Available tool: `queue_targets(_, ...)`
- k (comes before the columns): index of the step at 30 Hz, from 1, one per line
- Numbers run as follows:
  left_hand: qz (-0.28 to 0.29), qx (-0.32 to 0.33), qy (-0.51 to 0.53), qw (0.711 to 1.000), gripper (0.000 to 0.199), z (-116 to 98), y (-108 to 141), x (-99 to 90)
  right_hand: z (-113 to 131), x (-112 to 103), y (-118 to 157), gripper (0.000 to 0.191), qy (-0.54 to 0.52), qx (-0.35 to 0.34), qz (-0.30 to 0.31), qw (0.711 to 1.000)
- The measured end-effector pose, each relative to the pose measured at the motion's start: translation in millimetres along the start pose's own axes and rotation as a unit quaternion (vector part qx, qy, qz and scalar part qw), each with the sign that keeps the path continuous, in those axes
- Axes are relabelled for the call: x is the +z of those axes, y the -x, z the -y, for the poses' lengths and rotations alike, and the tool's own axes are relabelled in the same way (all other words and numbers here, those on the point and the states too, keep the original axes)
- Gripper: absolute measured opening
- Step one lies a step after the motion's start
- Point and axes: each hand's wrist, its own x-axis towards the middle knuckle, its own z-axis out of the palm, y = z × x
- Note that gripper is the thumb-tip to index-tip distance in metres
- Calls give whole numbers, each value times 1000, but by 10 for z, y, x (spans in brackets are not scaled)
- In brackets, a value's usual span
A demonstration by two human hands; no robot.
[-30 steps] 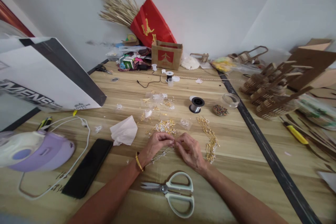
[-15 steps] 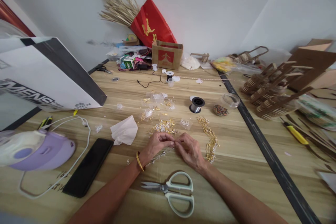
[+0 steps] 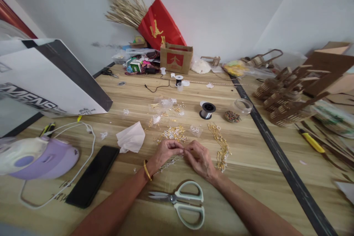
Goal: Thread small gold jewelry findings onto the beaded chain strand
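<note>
My left hand [image 3: 167,152] and my right hand [image 3: 199,158] meet fingertip to fingertip over the wooden table, both closed in a pinch. Whatever sits between the fingertips is too small to name. A silver chain [image 3: 168,163] runs beneath my left hand, on the table side toward me; whether it is held I cannot tell. Just beyond the fingers lies a heap of gold and silver beads [image 3: 173,132]. To the right of my right hand rests a bundle of gold chains [image 3: 221,149]. Scissors with pale green handles [image 3: 179,202] lie nearer to me, blades pointing left.
A wire spool [image 3: 207,111] and a jar of coloured beads [image 3: 235,112] stand beyond the right hand. On the left are a black phone [image 3: 92,177], a crumpled tissue [image 3: 131,137] and a purple appliance [image 3: 47,158] with a white cable. Small woven baskets [image 3: 287,97] stand far right.
</note>
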Motion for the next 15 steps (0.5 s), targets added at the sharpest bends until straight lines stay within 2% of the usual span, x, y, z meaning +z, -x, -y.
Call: queue_targets(15,5,11,17,1000,14,74,-41,-56,6,-11,-4,7,4,-12,-25,1000)
